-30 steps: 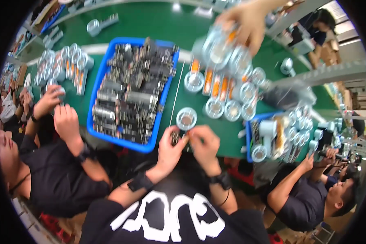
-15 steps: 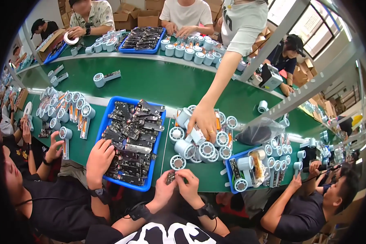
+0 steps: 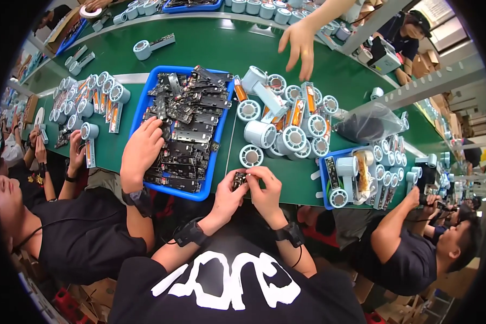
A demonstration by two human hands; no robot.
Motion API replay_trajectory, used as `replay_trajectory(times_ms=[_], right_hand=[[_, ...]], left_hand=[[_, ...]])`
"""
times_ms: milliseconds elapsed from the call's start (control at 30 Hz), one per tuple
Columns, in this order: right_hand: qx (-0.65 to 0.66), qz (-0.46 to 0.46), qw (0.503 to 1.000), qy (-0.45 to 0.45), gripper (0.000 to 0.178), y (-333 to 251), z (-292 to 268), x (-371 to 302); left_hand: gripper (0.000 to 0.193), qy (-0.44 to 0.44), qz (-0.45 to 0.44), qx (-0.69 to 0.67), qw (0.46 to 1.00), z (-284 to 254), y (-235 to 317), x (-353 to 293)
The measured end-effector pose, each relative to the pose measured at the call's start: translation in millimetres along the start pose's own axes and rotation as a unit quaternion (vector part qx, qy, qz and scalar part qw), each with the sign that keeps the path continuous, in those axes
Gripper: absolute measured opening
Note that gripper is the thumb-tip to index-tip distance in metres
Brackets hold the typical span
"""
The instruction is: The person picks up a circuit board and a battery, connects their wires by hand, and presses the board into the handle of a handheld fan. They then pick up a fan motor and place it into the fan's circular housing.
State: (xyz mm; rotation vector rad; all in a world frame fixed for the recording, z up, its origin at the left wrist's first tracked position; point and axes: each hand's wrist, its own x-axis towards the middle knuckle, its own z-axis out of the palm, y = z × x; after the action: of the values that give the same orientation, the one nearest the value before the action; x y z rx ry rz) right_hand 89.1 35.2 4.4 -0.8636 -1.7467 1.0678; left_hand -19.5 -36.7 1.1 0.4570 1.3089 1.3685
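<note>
Close to the table's near edge, my left hand (image 3: 228, 195) is closed around a small dark circuit board (image 3: 240, 180). The fingertips of my right hand (image 3: 265, 189) pinch the same board from the other side. Just beyond my hands lies a round pale-blue fan housing (image 3: 251, 156). Behind it is a heap of pale-blue handheld fan bodies (image 3: 292, 139), some with orange parts showing in their handles. To the left stands a blue tray (image 3: 191, 195) full of dark circuit boards (image 3: 186, 135).
A co-worker's hand (image 3: 146, 148) rests on the tray's left side. Another person's hand (image 3: 300, 46) hangs over the far side of the heap. To the right are a blue basket (image 3: 325, 186) with fan parts and a dark plastic bag (image 3: 367, 124). More fan bodies (image 3: 113, 92) lie left.
My view has tilted down, so the table appears higher. The other person's hand has let go of the fan heap and drawn back to the far side. My hands keep hold of the board.
</note>
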Motion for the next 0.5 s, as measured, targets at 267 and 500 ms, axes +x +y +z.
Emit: replay_trajectory(times_ms=[267,500], right_hand=[[-0.001,-0.003,1.0,-0.003,0.016,5.0,0.1,0.6],[-0.013,-0.027,1.0,-0.004,0.014,4.3,-0.4,4.2]], left_hand=[[0.029,-0.002,-0.006,-0.015,1.0,-2.5,-0.2,0.4],[0.029,-0.004,-0.005,-0.021,1.0,-1.4,-0.5,2.8]])
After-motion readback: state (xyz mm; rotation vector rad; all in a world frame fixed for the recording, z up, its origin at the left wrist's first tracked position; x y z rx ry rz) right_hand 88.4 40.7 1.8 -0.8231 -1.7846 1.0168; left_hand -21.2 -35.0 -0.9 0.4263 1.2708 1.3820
